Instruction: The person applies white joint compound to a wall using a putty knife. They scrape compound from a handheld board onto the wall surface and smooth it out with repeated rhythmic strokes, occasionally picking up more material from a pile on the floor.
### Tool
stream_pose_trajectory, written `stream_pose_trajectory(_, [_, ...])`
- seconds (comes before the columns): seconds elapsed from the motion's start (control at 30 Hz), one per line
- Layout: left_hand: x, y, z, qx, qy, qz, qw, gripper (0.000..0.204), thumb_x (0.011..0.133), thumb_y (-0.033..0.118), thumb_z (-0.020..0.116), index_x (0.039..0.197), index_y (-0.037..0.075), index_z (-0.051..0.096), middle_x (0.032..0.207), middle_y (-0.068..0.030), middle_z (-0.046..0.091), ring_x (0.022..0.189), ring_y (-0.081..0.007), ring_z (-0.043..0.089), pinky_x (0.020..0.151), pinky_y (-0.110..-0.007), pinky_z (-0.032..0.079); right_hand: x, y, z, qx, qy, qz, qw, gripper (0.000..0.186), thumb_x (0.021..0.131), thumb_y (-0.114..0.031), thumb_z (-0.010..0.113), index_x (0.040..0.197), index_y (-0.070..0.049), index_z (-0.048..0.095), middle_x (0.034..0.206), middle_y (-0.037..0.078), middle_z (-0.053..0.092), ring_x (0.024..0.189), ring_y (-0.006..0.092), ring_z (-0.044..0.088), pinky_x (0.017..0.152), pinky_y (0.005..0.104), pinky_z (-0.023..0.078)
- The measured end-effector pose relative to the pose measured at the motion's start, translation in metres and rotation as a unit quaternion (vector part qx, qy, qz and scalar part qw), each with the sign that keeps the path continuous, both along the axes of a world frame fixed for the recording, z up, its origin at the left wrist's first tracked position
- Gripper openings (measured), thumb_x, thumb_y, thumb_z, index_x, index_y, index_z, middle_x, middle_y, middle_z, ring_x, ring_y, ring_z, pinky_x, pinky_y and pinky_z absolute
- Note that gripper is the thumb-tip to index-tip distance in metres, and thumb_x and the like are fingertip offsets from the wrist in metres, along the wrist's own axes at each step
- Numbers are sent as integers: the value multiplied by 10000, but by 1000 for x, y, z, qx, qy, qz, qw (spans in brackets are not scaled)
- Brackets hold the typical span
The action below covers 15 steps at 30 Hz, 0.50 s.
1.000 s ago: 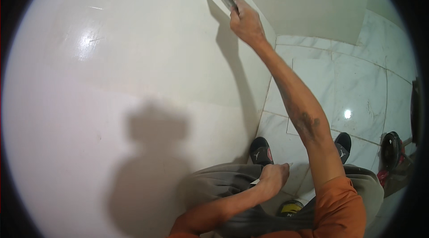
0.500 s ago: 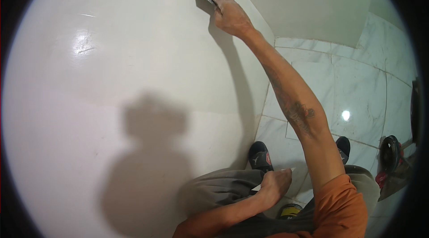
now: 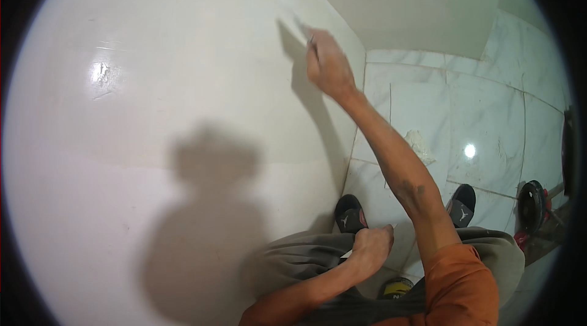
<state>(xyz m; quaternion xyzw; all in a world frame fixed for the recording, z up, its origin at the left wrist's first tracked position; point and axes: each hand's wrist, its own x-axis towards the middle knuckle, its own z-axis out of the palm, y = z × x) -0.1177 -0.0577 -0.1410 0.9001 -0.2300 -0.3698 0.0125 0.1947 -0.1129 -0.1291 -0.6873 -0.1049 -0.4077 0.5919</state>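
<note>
My right hand (image 3: 330,63) grips a putty knife (image 3: 300,25) near the upper part of the pale wall (image 3: 202,57). Its blade is blurred and stands a little off the wall, with its shadow to the left. Low in front of my body, my left hand (image 3: 374,246) is closed around a flat pale piece (image 3: 347,254), of which only small edges show at either side of the fingers. The rest is hidden, so its kind cannot be told.
White marbled floor tiles (image 3: 422,93) lie right of the wall, with a pale smear (image 3: 419,145) beside my forearm. My feet are in dark slides (image 3: 350,213). Between my legs stands a yellow-and-dark container (image 3: 397,287). A black round object (image 3: 533,207) is at the far right.
My right hand has moved down and slightly right, and the putty knife's blade has come away from the wall. The left hand has shifted slightly left, still closed.
</note>
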Motion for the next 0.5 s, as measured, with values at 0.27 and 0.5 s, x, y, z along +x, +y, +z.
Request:
stream_pose_trajectory(0.27, [-4,10,-7,-4,-23,-44,999,156,909,110,515,1021,21,576,777,-118,703,730,-275,714,601,-402,560,78,-19,14,19,241,12,970,370,877,-101,505,1197,56,606,1114,278,608,1043,415,597,919,466,488])
stream_pose_trajectory(0.5, [3,6,4,-16,-1,33,999,162,906,105,522,1024,13,583,814,-141,713,758,-280,723,605,-409,567,28,27,13,10,112,11,994,439,829,-23,534,1265,15,568,1216,224,573,1147,400,543,996,435,447])
